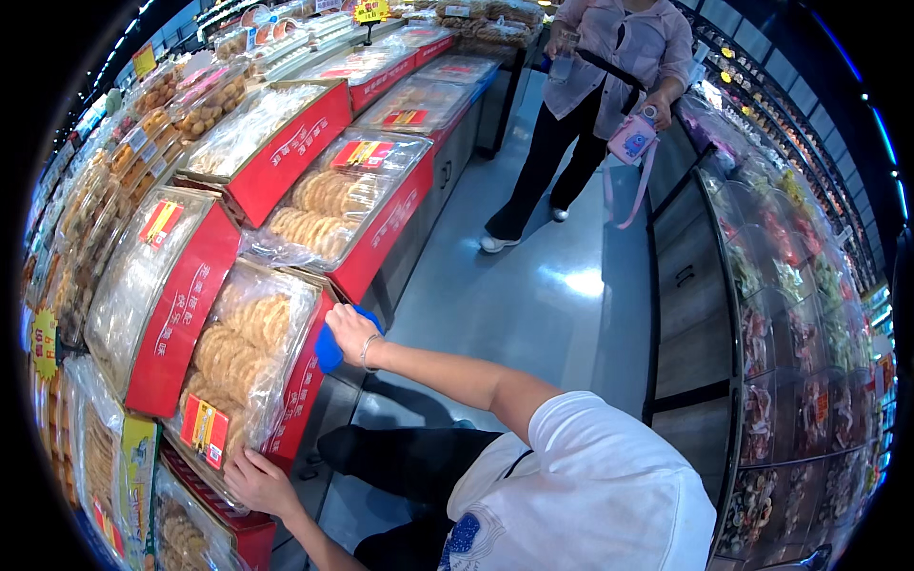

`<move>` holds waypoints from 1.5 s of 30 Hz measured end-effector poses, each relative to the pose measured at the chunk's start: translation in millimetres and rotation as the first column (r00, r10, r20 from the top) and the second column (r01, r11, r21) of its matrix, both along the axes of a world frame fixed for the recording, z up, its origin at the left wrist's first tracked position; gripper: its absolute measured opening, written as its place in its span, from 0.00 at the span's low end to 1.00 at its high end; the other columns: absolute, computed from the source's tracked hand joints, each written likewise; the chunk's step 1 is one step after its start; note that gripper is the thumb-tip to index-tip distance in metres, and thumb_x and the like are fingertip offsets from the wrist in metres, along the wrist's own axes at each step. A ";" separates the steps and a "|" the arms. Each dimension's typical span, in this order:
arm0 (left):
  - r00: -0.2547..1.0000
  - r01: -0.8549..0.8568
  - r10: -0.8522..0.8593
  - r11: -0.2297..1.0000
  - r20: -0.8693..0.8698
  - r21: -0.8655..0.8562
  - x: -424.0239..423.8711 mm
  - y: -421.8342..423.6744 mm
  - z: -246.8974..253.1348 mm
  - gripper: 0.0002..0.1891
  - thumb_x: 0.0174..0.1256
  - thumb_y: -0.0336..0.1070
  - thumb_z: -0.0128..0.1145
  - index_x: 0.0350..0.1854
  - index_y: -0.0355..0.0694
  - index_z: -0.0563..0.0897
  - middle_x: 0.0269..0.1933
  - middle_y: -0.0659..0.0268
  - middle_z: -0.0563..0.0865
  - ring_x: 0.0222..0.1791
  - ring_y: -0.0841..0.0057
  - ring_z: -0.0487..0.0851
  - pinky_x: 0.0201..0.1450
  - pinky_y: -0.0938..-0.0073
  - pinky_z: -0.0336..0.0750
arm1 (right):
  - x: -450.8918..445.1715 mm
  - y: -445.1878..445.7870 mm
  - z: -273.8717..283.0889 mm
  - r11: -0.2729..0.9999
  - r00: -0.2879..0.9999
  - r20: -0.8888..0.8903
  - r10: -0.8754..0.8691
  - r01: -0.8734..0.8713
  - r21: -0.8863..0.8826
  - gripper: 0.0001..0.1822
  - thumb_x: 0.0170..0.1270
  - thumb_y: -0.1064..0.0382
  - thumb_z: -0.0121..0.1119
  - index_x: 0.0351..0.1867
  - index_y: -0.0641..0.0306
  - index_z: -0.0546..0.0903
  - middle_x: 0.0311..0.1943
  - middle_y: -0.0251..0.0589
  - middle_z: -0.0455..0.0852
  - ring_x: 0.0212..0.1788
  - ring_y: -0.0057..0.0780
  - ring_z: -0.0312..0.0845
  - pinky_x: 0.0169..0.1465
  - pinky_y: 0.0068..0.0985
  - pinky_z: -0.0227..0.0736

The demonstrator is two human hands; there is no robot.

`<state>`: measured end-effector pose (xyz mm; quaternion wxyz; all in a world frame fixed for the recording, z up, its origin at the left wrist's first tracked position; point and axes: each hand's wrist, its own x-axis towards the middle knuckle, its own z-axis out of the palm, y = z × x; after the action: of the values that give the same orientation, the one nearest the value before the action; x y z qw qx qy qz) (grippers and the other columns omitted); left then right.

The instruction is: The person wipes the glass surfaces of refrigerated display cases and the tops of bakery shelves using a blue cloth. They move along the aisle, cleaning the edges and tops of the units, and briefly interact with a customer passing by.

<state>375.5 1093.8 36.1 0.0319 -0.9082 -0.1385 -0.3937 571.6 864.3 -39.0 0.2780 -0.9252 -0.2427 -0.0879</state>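
Observation:
My right hand (pixel 351 334), with a bracelet at the wrist, is closed around a blue cloth (pixel 329 350). It presses the cloth against the outer edge of a red display box (pixel 296 400). On that box lies a clear plastic package of round, pale cookies (pixel 243 335) with a red and yellow label. The fingers of my left hand (pixel 258 484) grip the near lower corner of this package, close to its label.
More red boxes with clear packages (pixel 378 171) line the sloping shelf. A person (pixel 607 93) stands in the aisle with a pink bag (pixel 633 139). Clear bins of wrapped goods (pixel 792 321) stand on the right. A grey floor (pixel 500 314) lies between.

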 end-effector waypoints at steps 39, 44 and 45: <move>0.999 -0.030 0.032 0.994 0.015 -0.105 -2.3 1.7 3.5 0.10 0.62 0.35 0.55 0.43 0.41 0.81 0.39 0.59 0.77 0.40 0.59 0.76 0.43 0.60 0.71 | 1.4 10.7 -46.8 0.995 0.986 -0.146 0.080 -0.070 0.069 0.25 0.43 0.73 0.61 0.47 0.70 0.68 0.47 0.59 0.73 0.56 0.57 0.69 0.61 0.41 0.68; 0.999 -0.015 0.020 0.990 0.034 -0.141 3.5 -4.7 0.9 0.10 0.59 0.35 0.56 0.43 0.43 0.81 0.39 0.61 0.77 0.40 0.61 0.76 0.42 0.61 0.70 | 3.9 5.6 -67.8 0.991 0.946 -0.324 -0.013 0.056 0.123 0.20 0.51 0.67 0.62 0.47 0.65 0.71 0.51 0.58 0.75 0.57 0.56 0.72 0.59 0.42 0.70; 0.999 -0.024 0.029 0.990 0.032 -0.142 -0.6 -1.2 1.6 0.10 0.59 0.35 0.56 0.43 0.43 0.81 0.39 0.61 0.77 0.40 0.61 0.76 0.42 0.61 0.70 | -6.4 7.7 -65.6 0.982 0.923 -0.381 0.053 0.021 0.188 0.22 0.51 0.66 0.61 0.49 0.63 0.71 0.51 0.57 0.76 0.57 0.56 0.72 0.60 0.41 0.69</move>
<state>374.9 1092.5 37.7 -0.0298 -0.8994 -0.1789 -0.3978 565.2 872.0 -104.5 0.4070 -0.8920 -0.1818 0.0747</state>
